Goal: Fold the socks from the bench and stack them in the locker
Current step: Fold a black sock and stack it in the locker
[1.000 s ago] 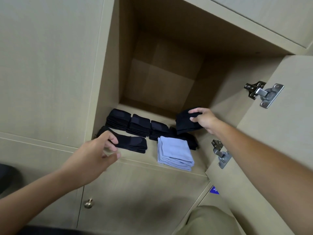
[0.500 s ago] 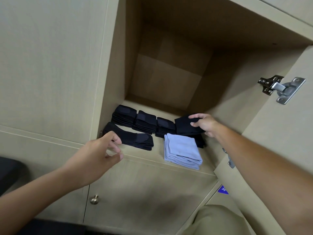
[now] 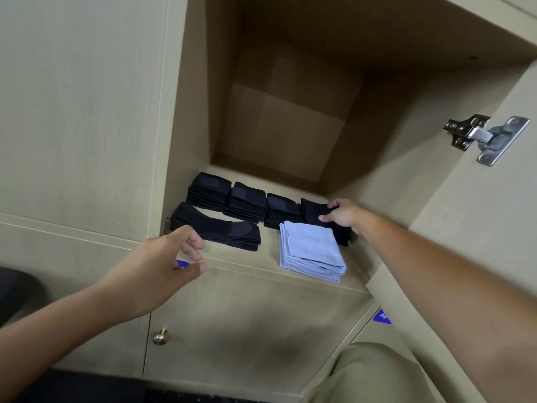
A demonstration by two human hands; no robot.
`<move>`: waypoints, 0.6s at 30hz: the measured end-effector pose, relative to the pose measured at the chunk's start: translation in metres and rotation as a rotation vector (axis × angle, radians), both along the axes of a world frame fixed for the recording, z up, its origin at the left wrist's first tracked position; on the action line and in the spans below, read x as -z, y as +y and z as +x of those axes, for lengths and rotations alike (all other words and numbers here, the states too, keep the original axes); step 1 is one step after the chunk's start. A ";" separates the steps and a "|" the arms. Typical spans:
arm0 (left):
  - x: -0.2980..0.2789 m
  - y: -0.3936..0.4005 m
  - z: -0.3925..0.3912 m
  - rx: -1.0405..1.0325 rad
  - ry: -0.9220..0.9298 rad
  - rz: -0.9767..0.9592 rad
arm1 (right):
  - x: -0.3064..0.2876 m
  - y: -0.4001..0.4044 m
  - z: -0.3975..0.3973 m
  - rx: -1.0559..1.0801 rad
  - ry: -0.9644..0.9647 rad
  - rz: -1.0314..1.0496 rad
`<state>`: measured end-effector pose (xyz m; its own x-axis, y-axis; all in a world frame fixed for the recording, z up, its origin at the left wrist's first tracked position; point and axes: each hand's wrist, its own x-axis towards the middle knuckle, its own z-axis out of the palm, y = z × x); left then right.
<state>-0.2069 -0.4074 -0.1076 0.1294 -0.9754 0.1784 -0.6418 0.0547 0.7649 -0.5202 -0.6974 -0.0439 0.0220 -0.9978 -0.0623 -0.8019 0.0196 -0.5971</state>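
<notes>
Inside the open locker (image 3: 290, 266), three stacks of folded black socks (image 3: 247, 202) stand in a row at the back. My right hand (image 3: 341, 215) grips a folded black sock (image 3: 313, 212) and holds it on a fourth black pile at the right end of that row. In front lie a long flat pile of black socks (image 3: 220, 228) on the left and a stack of folded light blue socks (image 3: 311, 251) on the right. My left hand (image 3: 171, 257) hovers at the locker's front edge, fingers loosely curled, holding nothing.
The locker door (image 3: 479, 213) stands open on the right, with a metal hinge (image 3: 488, 138) on it. A closed lower door with a brass knob (image 3: 160, 336) sits below the shelf. The back of the locker is bare wood.
My right hand has lowered the folded black sock onto the pile at the right end of the back row. My left hand has stayed near the front edge.
</notes>
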 end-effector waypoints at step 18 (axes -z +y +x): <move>0.002 0.007 0.011 -0.027 -0.056 0.028 | 0.015 0.000 0.019 -0.248 0.300 0.233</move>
